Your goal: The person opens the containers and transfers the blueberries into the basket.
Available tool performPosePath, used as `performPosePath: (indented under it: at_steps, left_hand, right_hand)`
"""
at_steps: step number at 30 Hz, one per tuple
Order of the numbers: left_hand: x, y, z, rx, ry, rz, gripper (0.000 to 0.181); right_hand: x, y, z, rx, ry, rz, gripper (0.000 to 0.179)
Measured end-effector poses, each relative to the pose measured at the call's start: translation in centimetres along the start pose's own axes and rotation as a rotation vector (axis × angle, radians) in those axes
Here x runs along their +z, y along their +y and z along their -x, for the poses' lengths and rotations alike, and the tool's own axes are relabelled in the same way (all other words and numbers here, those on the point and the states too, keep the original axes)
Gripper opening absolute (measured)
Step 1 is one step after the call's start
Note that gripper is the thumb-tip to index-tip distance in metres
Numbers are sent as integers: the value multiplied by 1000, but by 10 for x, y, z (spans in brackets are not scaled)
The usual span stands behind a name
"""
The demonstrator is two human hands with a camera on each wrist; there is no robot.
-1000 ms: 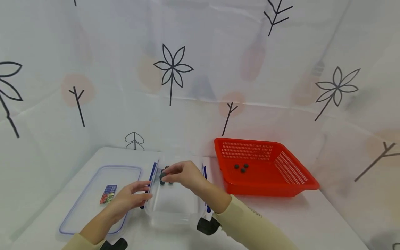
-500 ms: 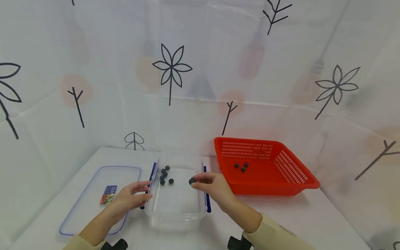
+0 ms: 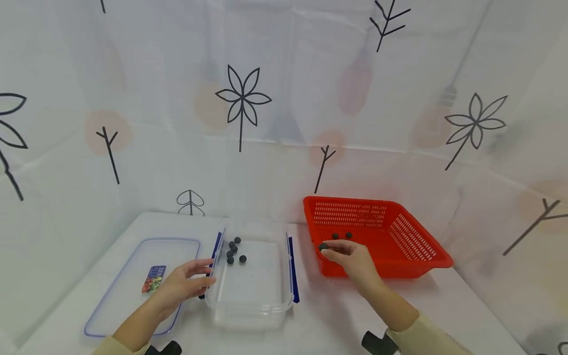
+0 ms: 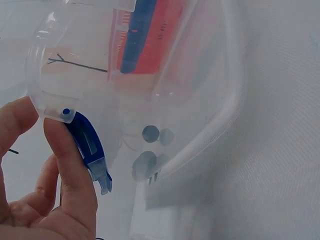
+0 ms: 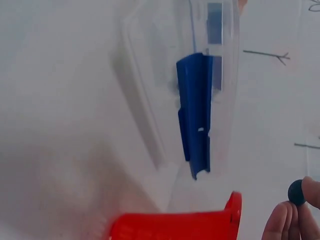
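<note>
My right hand [image 3: 355, 259] pinches a small dark ball [image 3: 323, 246] between thumb and fingertips; the right wrist view shows the ball [image 5: 296, 192] at their tips. In the head view that hand overlaps the left front part of a red basket [image 3: 417, 266], in which two dark balls [image 3: 348, 235] show. Fingers of my left hand [image 3: 179, 286] rest against the left side of a clear plastic box [image 3: 248, 306], by a blue latch [image 4: 87, 137] in the left wrist view. Several dark balls [image 3: 242, 259] lie inside the box, mostly towards its left far end.
A clear lid [image 3: 142, 240] with a blue edge lies left of the box, a colourful label [image 3: 154, 279] on it. Blue latches [image 3: 293, 271] hang along the box's sides. Behind the white table [image 3: 328, 325] hangs a patterned curtain [image 3: 284, 98].
From over the box, my right hand has carried a dark ball rightward to the basket, now covering one of the three balls seen there earlier. My left hand has stayed at the box.
</note>
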State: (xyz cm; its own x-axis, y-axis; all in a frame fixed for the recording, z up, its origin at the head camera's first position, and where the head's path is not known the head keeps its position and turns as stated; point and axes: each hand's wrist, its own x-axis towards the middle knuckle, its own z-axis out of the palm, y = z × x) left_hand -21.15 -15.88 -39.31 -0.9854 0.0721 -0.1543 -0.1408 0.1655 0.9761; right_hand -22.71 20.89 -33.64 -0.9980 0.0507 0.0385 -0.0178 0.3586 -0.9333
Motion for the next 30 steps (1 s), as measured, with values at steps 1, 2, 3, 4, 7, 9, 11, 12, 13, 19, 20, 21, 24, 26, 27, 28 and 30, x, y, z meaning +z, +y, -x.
performPosePath:
  at_steps: [1,2,3,4,7,9,11,12,13,19,20,21,24,26,27,28,30]
  left_hand:
    - [0,0,0,0,1,2,63]
    - [0,0,0,2,1,3,63]
    - [-1,0,0,4,-1,5,63]
    - [-1,-1,1,2,-1,11,63]
    - [-1,-1,1,-5,4,18,64]
    - [-1,-1,1,-11,6,22,64]
    - [-1,-2,0,-14,9,17,64]
    - [-1,-2,0,-14,10,17,64]
    - [-1,-2,-1,-11,9,15,64]
    - [-1,-3,-2,-9,15,16,62]
    - [-1,-3,-2,-12,15,20,62]
    - [-1,-3,-2,-13,15,25,61]
    - [0,-4,-2,-15,16,30,59]
    - [0,-4,-3,-13,17,29,58]
    - [0,-4,-3,-13,19,25,57]
    - [0,-4,-3,-13,21,23,57]
    - [1,-4,-4,-15,27,16,56]
  right_hand:
    - [-6,2,-1,5,2,9,39]
    - [-13,4,-2,5,4,24,42]
    - [-19,7,-3,8,3,26,44]
    - [-25,9,-4,13,3,24,46]
    - [-41,15,-6,35,12,33,50]
    - [-51,18,-8,49,19,46,52]
    - [-61,20,-10,57,23,71,54]
    - [-66,20,-11,59,24,85,55]
    - [-70,21,-12,60,25,95,56]
    - [-89,21,-26,75,-2,123,57]
    - [-92,21,-29,84,-7,120,57]
    - [-94,21,-32,97,-12,118,57]
    - [-100,21,-43,128,-30,103,58]
    - [-103,20,-50,149,-37,87,59]
    - [-105,20,-53,155,-42,84,58]
    - [-107,19,-56,157,-51,81,58]
    - [-110,17,-62,165,-62,82,59]
